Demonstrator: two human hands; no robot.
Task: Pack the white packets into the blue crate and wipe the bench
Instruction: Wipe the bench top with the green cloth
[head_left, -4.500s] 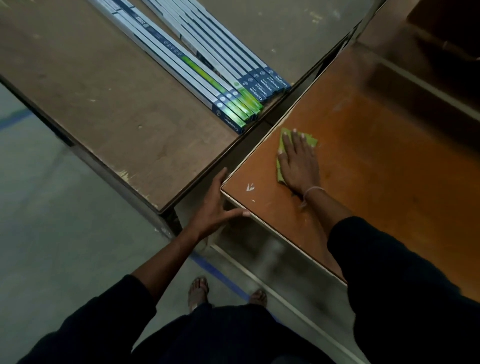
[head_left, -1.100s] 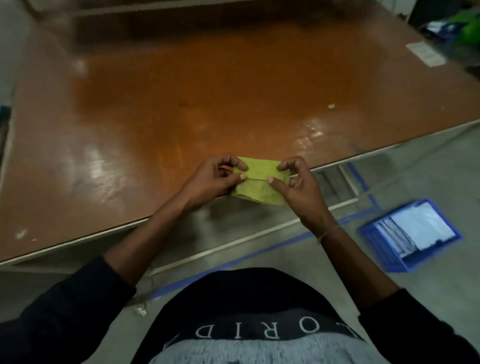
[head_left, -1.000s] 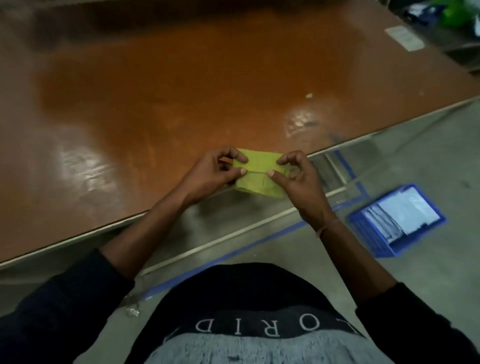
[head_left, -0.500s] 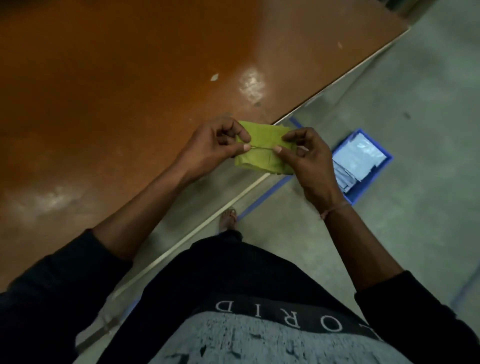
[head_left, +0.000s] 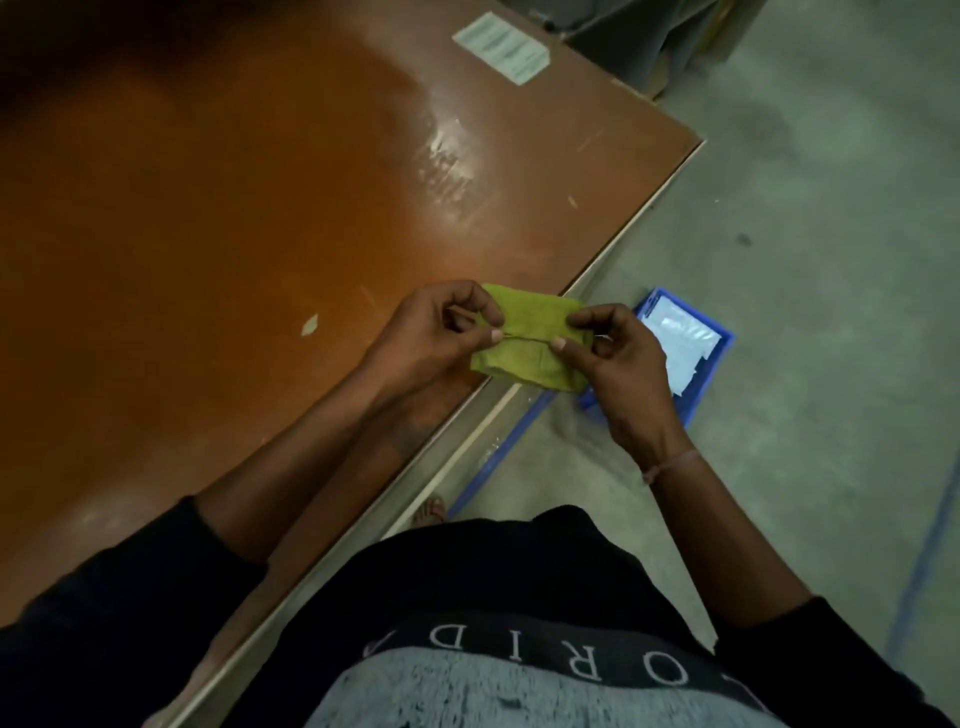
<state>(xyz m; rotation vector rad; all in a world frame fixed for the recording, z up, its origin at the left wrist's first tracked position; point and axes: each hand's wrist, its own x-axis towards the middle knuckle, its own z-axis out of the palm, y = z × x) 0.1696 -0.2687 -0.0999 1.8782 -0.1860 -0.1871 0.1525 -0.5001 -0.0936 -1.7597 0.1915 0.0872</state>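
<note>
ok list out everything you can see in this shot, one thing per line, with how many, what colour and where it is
bench: one, orange-brown, fills the left and centre
paper label: one, pale, flat on the bench's far corner
white chip: one, on the bench left of the hands
blue crate: one, on the floor right of the bench, partly behind the right hand
white packets: white, inside the crate; count cannot be told
blue tape line: one, on the grey floor along the bench's edge
cloth: one, green, folded, held over the bench's edge
left hand: pinches the cloth's left end
right hand: pinches the cloth's right end
foot: one in view, in a sandal, beside the bench
</note>
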